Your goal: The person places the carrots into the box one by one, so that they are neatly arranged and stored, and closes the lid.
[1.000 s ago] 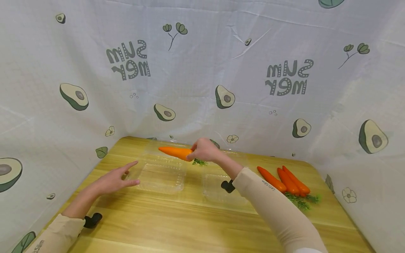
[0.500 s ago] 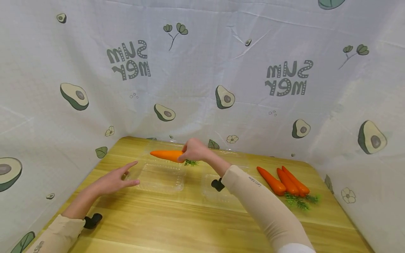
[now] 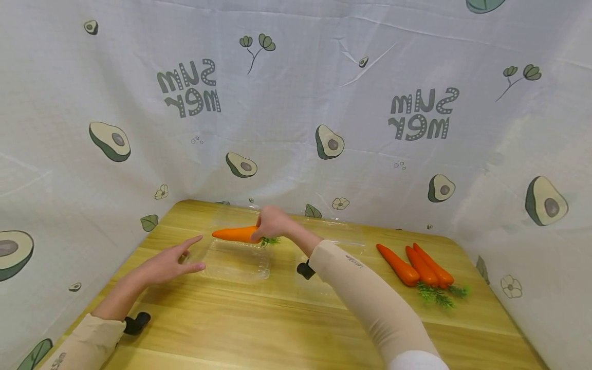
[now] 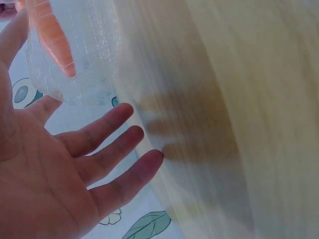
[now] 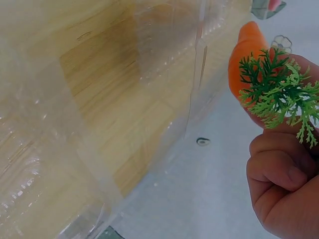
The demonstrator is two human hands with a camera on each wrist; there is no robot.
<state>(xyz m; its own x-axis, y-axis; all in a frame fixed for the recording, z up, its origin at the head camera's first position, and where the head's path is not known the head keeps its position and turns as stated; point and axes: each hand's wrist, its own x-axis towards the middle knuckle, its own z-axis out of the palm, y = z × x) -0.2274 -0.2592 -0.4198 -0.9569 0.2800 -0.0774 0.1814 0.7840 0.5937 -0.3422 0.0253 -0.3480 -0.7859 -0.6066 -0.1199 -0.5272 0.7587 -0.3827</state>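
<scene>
Since the earlier frame, the held carrot (image 3: 235, 234) and right hand (image 3: 274, 224) have shifted left and lower in the head view. The right hand grips the carrot near its leafy end, tip pointing left. The carrot appears across the rear of the left clear container (image 3: 240, 261); contact cannot be determined. The left hand (image 3: 162, 264), fingers spread wide, is beside that container. To the right, a second clear container (image 3: 313, 288) and three carrots (image 3: 421, 265) rest on the table (image 3: 259, 329)
</scene>
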